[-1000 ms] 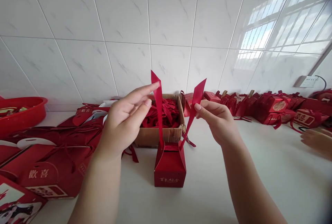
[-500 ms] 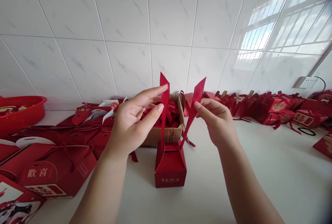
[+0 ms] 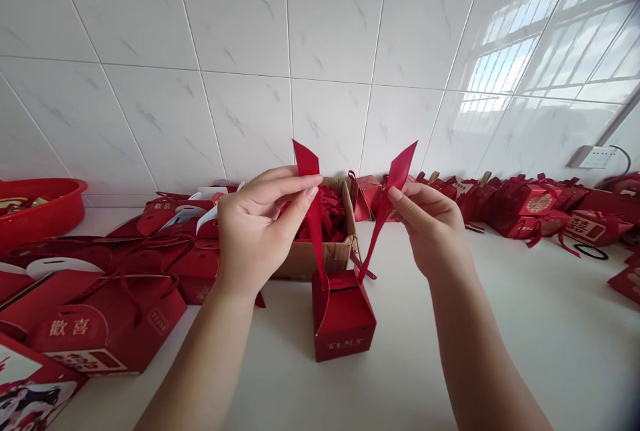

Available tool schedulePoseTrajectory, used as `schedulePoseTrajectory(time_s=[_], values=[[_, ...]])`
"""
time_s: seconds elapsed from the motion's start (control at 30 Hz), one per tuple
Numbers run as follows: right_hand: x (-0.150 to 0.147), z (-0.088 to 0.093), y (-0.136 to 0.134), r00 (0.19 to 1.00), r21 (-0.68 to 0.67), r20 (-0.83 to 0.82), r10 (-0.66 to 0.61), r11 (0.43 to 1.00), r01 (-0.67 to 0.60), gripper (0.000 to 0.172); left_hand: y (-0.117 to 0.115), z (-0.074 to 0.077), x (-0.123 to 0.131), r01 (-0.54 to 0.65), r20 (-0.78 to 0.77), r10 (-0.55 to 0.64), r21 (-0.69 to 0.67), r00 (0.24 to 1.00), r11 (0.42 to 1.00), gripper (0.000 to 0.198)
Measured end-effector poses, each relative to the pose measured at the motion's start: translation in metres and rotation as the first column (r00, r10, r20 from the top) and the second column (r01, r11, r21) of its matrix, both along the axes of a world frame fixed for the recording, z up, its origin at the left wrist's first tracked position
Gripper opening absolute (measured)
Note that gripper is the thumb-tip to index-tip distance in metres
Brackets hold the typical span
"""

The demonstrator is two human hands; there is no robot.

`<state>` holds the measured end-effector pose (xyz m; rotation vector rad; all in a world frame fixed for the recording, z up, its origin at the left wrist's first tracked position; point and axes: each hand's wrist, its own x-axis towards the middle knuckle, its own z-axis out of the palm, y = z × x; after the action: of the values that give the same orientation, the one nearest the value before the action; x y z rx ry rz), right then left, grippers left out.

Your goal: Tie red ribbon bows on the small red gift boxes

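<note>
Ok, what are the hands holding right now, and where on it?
The red ribbon rising from the small red box: the left hand pinches its left tail, the right hand its right tail, each just below the tip.

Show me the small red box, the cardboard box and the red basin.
small red box point(image 3: 345, 321), head view, on its front face.
cardboard box point(image 3: 297, 261), head view, on its front wall.
red basin point(image 3: 43, 218), head view, on its outer wall.
</note>
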<state>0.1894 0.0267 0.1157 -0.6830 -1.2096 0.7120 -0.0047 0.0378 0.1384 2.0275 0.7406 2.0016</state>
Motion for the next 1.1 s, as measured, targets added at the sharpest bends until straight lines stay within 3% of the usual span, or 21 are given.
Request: schedulePoseTrajectory(time_s=[0.37, 1.1], values=[[0.0041, 0.0002, 0.0007, 1.0, -0.019, 0.006, -0.029, 0.999, 0.029, 0.01, 0.003, -0.0013, -0.0048, 0.038, -0.132, -0.066, -0.208, 0.989, 0.977, 0.024], [0.0032, 0.0, -0.001, 0.999, 0.016, 0.01, -0.045, 0.999, 0.045, 0.009, 0.0009, -0.0035, -0.0058, 0.037, -0.146, -0.058, -0.141, 0.988, 0.989, 0.034]])
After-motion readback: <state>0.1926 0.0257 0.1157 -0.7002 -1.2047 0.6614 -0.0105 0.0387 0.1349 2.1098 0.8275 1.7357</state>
